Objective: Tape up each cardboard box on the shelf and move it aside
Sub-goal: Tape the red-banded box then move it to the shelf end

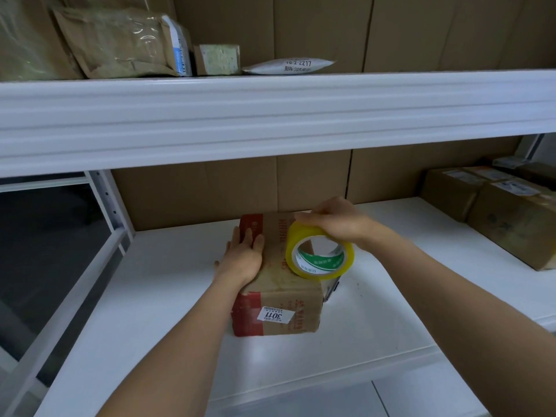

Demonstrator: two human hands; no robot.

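left hand (243, 257) flat on box (282, 284) left edge | right hand (337, 224) grips tape roll (319, 251) | shelf (376, 311) bare rightward

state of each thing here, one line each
box: flaps closed, flat on the lower shelf
tape roll: on edge on the box top
left hand: fingers straight, pressing the box top
right hand: gripping the tape roll
boxes at right: closed, labelled
parcels: lying on the upper shelf
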